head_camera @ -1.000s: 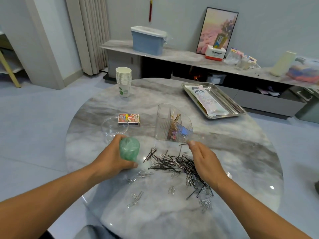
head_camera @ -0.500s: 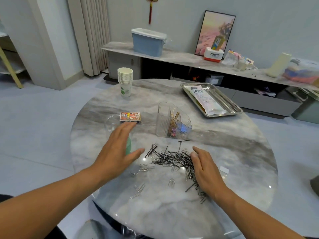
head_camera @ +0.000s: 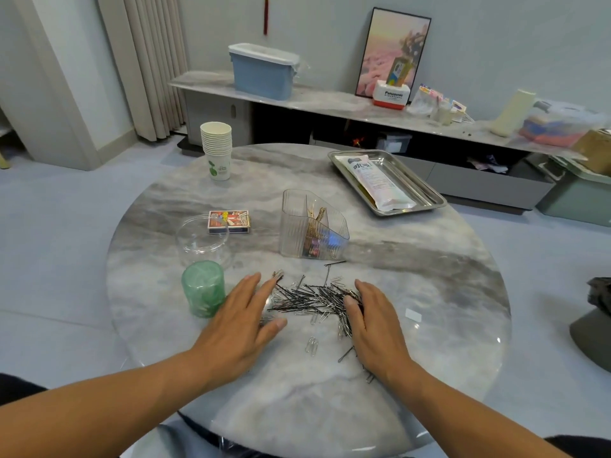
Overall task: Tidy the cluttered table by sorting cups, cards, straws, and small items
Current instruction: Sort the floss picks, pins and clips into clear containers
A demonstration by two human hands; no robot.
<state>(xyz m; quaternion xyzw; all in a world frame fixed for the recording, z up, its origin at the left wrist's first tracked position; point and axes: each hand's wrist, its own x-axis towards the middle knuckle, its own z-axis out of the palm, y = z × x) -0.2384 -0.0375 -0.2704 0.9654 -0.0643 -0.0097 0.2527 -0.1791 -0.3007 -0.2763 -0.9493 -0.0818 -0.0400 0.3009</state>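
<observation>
A heap of black hairpins and silver paper clips [head_camera: 314, 300] lies on the round marble table [head_camera: 429, 292]. My left hand [head_camera: 241, 322] lies flat on the heap's left edge, fingers straight. At the right edge my right hand [head_camera: 373, 320] rests flat with its fingers against the pins. A green cup-shaped container [head_camera: 203, 288] stands upright just left of my left hand. Behind it sits a clear round lid or dish [head_camera: 202, 234]. A clear divided organizer [head_camera: 310, 228] with clips inside stands behind the heap.
A card box [head_camera: 228, 221] lies beside the clear dish. A stack of paper cups [head_camera: 216, 149] stands at the far left. A steel tray [head_camera: 420, 188] with a packet of straws sits at the far right. A small white scrap [head_camera: 413, 315] lies right of my right hand.
My left hand set the green container down upright and let go, then moved right onto the pile. My right hand drew back and settled on the pile's right side.
</observation>
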